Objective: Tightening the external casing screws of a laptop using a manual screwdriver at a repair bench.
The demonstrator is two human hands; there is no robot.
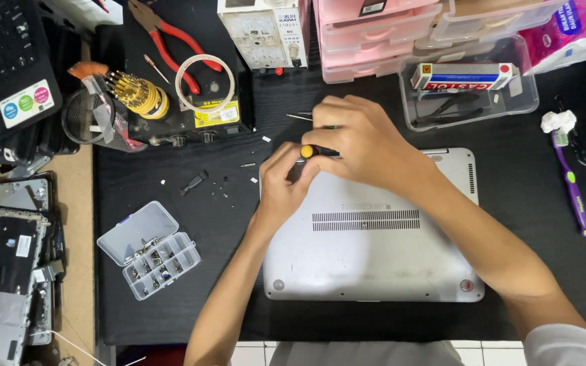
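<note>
— Where did the laptop (374, 251) lie from the hands?

— Directly beneath them and back toward the person. It was a silver machine, flipped underside up on the black counter (523, 203), its long axis running left to right across the person's front. Both hands met over its far left corner, so neither had any reaching to do.

— Which hand was nearer that corner?

— The left hand (281, 186) sat right on it, resting on the shell. Its fingers were curled most of the way closed around the lower, dark part of a small screwdriver (308, 152) with a yellow band. The right hand (361, 146) came across from the other side and lay over the top of the tool, fingers bent down and nearly closed on its upper end. Whether the tip was seated in a screw, I could not tell; the hands hid it.

— And how did the tool lie?

— Short and roughly upright, tilted a little, between the two hands.

— What lay to the left of them?

— A few tiny loose screws (224, 186) on the counter just beside the left hand, then an open clear parts box (149, 249) with small compartments, nearer the person and further left.

— And beyond the hands?

— A yellow holder of screwdriver bits (137, 93) and red-handled pliers (171, 41) far left, a clear plastic tray (469, 91) far right, and a purple toothbrush (573, 190) well off to the right.
</note>
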